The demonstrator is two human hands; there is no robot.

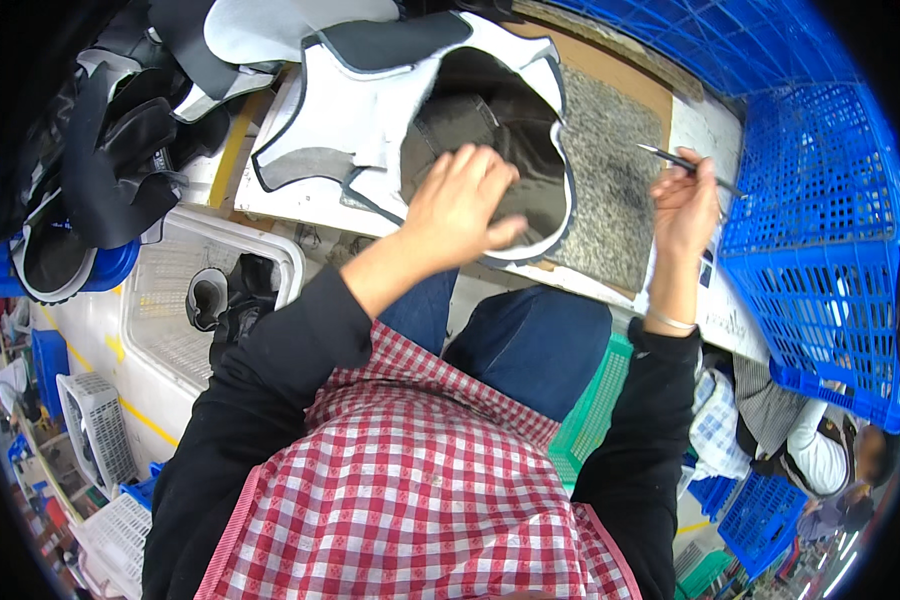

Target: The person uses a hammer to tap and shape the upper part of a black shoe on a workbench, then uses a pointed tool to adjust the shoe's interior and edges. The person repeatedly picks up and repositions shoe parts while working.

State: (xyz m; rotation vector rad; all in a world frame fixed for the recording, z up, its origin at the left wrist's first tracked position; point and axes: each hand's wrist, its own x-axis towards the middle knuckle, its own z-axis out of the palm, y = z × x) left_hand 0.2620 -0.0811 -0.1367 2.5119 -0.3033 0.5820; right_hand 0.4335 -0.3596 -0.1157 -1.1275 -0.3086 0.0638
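A large white and dark grey sewn piece, perhaps a boot upper, lies on the bench with its dark lining facing up. My left hand is over the lower edge of its opening, fingers spread and holding nothing; whether the fingertips touch the lining I cannot tell. To the right, my right hand is raised beside the bench's speckled slab. Between its thumb and fingers it grips a thin dark pen, whose pale pointed tip is turned left toward the piece.
A speckled slab is set on the bench. More black and white sewn pieces are heaped at the left. Below them stands a white basket with dark pieces inside. Blue crates rise at the right, with a person beyond.
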